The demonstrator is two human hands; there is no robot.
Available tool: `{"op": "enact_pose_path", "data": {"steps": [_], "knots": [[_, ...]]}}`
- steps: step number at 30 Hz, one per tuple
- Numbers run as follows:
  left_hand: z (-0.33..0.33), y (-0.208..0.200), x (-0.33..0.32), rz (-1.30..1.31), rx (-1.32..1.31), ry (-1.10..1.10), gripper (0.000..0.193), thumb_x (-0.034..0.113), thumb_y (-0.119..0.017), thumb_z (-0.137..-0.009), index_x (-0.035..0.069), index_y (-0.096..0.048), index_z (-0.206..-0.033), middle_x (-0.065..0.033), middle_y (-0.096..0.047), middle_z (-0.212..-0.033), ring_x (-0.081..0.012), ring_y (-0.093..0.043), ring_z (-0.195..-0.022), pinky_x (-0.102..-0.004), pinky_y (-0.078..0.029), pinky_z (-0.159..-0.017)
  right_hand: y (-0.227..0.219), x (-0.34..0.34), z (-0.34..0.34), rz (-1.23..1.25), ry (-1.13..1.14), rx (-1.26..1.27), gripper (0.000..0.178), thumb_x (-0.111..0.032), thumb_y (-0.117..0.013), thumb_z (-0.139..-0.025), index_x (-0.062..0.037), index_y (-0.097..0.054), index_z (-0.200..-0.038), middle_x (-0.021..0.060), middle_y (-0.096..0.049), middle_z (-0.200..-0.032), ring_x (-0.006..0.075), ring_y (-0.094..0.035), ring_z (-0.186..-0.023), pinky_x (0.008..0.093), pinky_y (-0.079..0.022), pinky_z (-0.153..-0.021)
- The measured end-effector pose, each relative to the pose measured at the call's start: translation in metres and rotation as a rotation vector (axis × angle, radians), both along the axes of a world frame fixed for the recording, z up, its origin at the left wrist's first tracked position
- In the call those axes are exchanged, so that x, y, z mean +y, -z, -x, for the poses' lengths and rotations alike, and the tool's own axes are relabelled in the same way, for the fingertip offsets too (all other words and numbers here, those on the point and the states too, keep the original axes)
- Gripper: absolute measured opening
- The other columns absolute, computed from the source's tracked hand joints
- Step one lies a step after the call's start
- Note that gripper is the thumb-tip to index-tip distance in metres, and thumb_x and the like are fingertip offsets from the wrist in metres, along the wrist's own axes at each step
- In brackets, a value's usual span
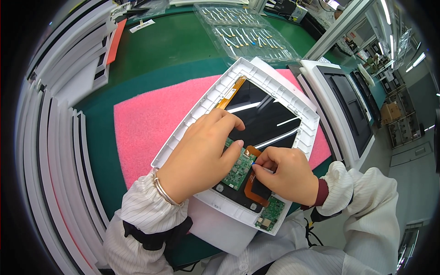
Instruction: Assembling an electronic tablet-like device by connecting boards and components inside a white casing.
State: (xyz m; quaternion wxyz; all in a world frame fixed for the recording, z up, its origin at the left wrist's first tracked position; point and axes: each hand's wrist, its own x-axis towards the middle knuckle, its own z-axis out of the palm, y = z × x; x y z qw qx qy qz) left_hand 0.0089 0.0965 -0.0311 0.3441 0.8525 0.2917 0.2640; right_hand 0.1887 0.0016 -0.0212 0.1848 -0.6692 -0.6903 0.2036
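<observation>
A white plastic frame (192,120) with a black glass screen panel (256,112) lies tilted before me. A green circuit board (237,173) sits on its lower part, with an orange flex cable (250,189) beside it. A second small green board (272,213) is at the near corner. My left hand (197,146) hovers over the frame's left side, thumb and index finger apart, the thumb near the first board's upper edge. Thumb and fingers of my right hand (291,176) pinch a small blue-ended piece (254,163) at the board's right edge; most of it is hidden.
A pink foam mat (142,128) lies under the frame on a green table (160,50). Clear trays (247,39) of short flat cables stand at the back. White panels (50,151) are stacked upright at left; more framed panels (343,105) stand at right.
</observation>
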Motion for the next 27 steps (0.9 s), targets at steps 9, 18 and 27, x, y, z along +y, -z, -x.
{"op": "enact_pose_path", "data": {"steps": [9, 18, 27], "knots": [[-0.001, 0.002, -0.001, -0.004, -0.015, 0.0, 0.023, 0.008, -0.06, -0.082, 0.001, -0.054, -0.104, -0.0127, -0.054, -0.105, -0.0281, -0.055, -0.097, -0.0345, -0.045, -0.083, 0.008, -0.005, 0.0, -0.111, 0.009, 0.008, 0.011, -0.009, -0.069, -0.076, 0.0008, -0.063, -0.076, 0.0089, -0.065, -0.066, 0.0148, -0.064, -0.057, 0.0244, -0.051, -0.053], [-0.002, 0.002, 0.0, -0.004, -0.014, 0.004, 0.023, 0.008, -0.059, -0.082, 0.001, -0.054, -0.103, -0.0127, -0.054, -0.104, -0.0281, -0.055, -0.098, -0.0345, -0.045, -0.083, 0.014, -0.005, -0.003, -0.15, -0.017, 0.053, 0.011, -0.009, -0.069, -0.076, 0.0006, -0.064, -0.077, 0.009, -0.064, -0.067, 0.0152, -0.063, -0.056, 0.0244, -0.05, -0.053], [-0.001, 0.004, 0.0, -0.011, -0.024, 0.005, 0.023, 0.008, -0.06, -0.082, 0.001, -0.054, -0.103, -0.0128, -0.054, -0.104, -0.0282, -0.054, -0.097, -0.0348, -0.044, -0.083, 0.012, -0.008, -0.002, -0.226, -0.043, 0.002, 0.011, -0.009, -0.07, -0.074, -0.0005, -0.065, -0.08, 0.0074, -0.064, -0.069, 0.0151, -0.062, -0.056, 0.0241, -0.049, -0.051]]}}
